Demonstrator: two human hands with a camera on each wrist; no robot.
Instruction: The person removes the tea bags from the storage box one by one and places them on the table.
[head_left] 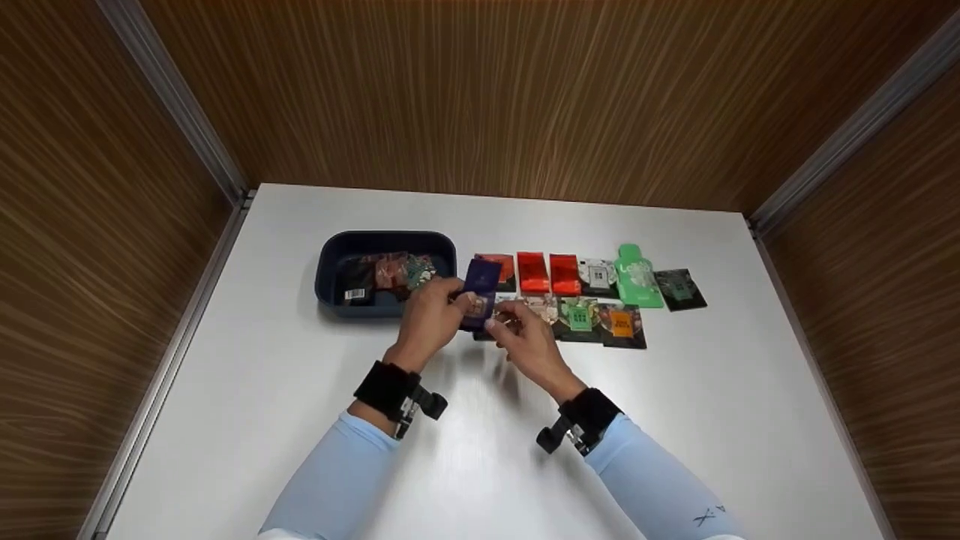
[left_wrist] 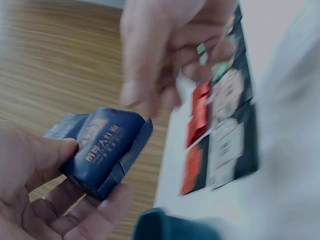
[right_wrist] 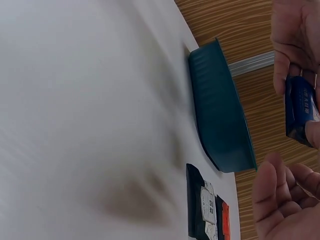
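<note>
My left hand (head_left: 431, 321) holds a dark blue-purple sachet (head_left: 482, 276) between thumb and fingers, raised over the table beside the bin. In the left wrist view the small packet (left_wrist: 107, 142) shows pale printed lettering and a folded edge. Close to its right side is my right hand (head_left: 532, 351), fingers loosely bent. The right wrist view shows a gap between these fingers (right_wrist: 287, 200) and the packet, with nothing held. Under and behind the hands lie sachets in two rows, partly hidden by them.
A dark blue-teal bin (head_left: 326, 300) with several packets inside stands at the left. Right of the hands are red packets (head_left: 533, 272), a green bottle-shaped pouch (head_left: 637, 279), an orange-labelled sachet (head_left: 622, 324) and a black sachet (head_left: 680, 289). Wood-grain panels (head_left: 480, 97) enclose the white table (head_left: 480, 465).
</note>
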